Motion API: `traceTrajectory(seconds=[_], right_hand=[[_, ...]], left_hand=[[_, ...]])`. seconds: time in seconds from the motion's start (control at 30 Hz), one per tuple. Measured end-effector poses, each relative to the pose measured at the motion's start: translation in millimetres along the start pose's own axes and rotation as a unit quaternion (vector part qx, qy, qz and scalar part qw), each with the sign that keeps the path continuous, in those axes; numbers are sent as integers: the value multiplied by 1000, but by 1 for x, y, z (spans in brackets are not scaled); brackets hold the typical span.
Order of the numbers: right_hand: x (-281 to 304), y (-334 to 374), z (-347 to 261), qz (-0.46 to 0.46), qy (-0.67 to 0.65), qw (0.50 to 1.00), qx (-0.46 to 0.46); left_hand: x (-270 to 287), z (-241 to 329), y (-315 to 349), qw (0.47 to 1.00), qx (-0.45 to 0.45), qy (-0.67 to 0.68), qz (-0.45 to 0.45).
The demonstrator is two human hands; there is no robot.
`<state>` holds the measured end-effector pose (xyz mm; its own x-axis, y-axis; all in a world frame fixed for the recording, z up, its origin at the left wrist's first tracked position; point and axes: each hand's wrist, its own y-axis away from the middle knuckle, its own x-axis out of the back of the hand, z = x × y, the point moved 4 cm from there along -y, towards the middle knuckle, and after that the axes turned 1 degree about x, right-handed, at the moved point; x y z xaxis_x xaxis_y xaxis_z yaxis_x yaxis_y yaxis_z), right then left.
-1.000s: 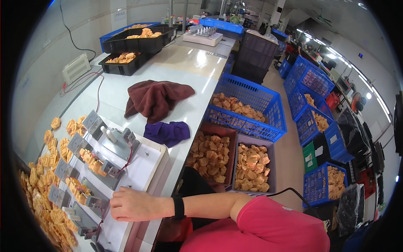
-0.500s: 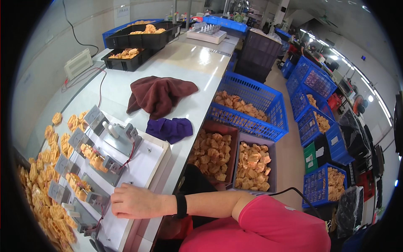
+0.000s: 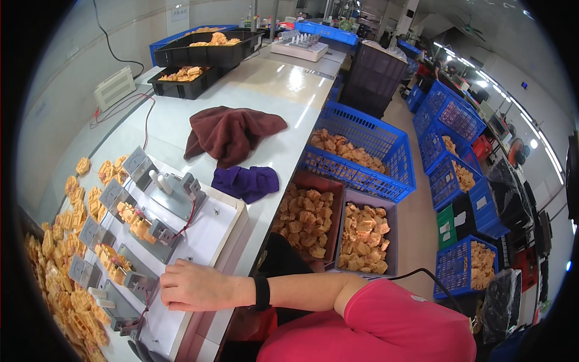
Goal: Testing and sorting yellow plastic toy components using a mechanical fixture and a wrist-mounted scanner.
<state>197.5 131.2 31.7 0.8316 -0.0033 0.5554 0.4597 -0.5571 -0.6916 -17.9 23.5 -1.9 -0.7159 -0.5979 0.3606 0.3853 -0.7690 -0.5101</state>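
Note:
My right hand (image 3: 196,287) is over the front edge of a white board (image 3: 208,226), palm down with its fingers curled. Whatever the fingers may hold is hidden beneath them. Close to the fingertips stands a grey metal fixture (image 3: 140,283) with red wires and a tan moulded part (image 3: 113,263) set in it. The fixture behind it holds another tan part (image 3: 137,224). Two more fixtures, with white pegs (image 3: 161,183), show no part in them. Small clear-faced meters (image 3: 113,196) stand along the row. My left hand is out of the picture.
Loose tan parts (image 3: 60,265) are heaped left of the board. A brown cloth (image 3: 232,133) and purple cloth (image 3: 246,183) lie beyond it. Black trays (image 3: 208,54) stand farther back. Blue crates (image 3: 395,190) and a red-brown bin (image 3: 335,223) of parts stand right of the table.
The view has shifted very slightly. My right hand stays in nearly the same place beside the fixture, its fingers still curled.

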Motion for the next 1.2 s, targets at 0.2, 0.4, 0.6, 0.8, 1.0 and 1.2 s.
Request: traceTrajectory(seconds=[0.2, 0.4, 0.6, 0.8, 1.0, 1.2], right_hand=[[0, -1, -1, -1, 6, 1000, 0], [1, 0, -1, 2, 2, 1000, 0], [1, 0, -1, 7, 5, 1000, 3], [0, 0, -1, 11, 5, 1000, 6], [-1, 0, 0, 13, 9, 1000, 5], [-1, 0, -1, 11, 10, 1000, 7]], left_hand=[[1, -2, 0, 1000, -1, -6, 2], [2, -6, 0, 1000, -11, -3, -5], [2, -6, 1, 1000, -3, 14, 0], [2, -6, 0, 1000, -3, 7, 0], [1, -1, -1, 1000, 13, 12, 0], [1, 1, 0, 1000, 17, 13, 2]])
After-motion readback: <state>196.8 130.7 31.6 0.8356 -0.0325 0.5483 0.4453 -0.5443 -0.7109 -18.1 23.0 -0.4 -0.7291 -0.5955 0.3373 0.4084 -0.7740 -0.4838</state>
